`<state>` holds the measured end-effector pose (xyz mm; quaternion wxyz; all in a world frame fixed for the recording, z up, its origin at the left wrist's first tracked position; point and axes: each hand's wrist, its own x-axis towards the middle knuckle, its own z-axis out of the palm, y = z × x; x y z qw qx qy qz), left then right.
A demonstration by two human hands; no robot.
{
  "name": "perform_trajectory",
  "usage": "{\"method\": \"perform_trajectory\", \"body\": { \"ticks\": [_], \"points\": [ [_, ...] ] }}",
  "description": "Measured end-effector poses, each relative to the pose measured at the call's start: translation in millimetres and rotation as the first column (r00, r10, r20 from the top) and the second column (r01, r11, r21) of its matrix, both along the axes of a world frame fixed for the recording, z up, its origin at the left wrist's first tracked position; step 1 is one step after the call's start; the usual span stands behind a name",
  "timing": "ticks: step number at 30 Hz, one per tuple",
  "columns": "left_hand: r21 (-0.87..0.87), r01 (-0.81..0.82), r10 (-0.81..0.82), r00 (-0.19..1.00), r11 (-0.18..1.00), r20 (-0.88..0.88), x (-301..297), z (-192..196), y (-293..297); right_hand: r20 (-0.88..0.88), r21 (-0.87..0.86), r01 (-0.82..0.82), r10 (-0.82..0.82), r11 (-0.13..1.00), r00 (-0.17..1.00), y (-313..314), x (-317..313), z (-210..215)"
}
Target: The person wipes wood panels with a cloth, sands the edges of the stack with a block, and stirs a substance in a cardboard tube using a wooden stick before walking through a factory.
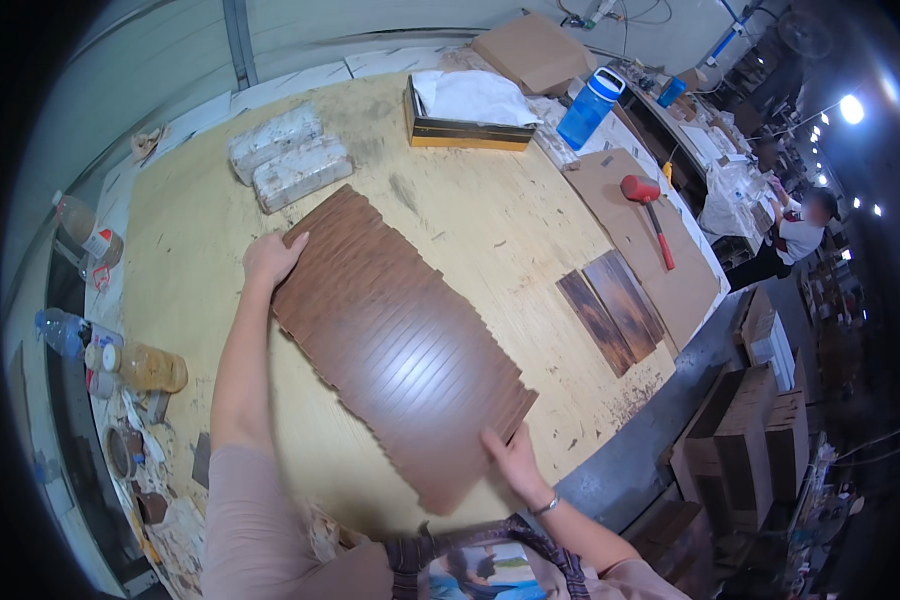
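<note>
A brown wood-grain slatted panel [400,330] with uneven, stepped long edges lies slantwise in front of me, over the pale plywood tabletop [490,240]. My left hand [273,258] grips its far left edge, thumb on the upper face. My right hand [513,462] holds the near right corner, thumb on top and the other fingers mostly hidden beneath. Light glares off the panel's middle. Two whitish wrapped blocks [303,172] rest just beyond its far end. To the right lie two dark, mottled wood pieces [622,302].
A red-headed mallet [641,190] lies on cardboard at the right. At the back stand a box [470,135] with white cloth and a blue bottle [588,112]. Several bottles [148,366] line the left edge. Cartons [740,440] stand beyond the right edge; another person [798,228] works farther off.
</note>
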<state>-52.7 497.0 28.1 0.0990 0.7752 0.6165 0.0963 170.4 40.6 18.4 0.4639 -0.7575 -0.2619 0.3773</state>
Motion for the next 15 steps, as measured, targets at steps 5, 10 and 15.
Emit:
{"method": "perform_trajectory", "body": {
  "ticks": [5, 10, 15],
  "points": [
    [-0.154, -0.131, 0.128, 0.991, 0.979, -0.032, -46, 4, -94, 0.091, -0.050, -0.027, 0.031, 0.998, 0.995, 14, 92, 18],
    [-0.303, -0.309, 0.391, 0.881, 0.901, 0.265, -78, -5, -245, 0.254, -0.440, -0.253, 0.389, 0.862, 0.885, 90, 208, 26],
    [-0.792, -0.174, 0.791, 0.338, 0.585, 0.510, -57, -17, -394, 0.266, -0.360, -0.447, 0.549, 0.819, 0.792, 219, 245, 16]
  ]
}}
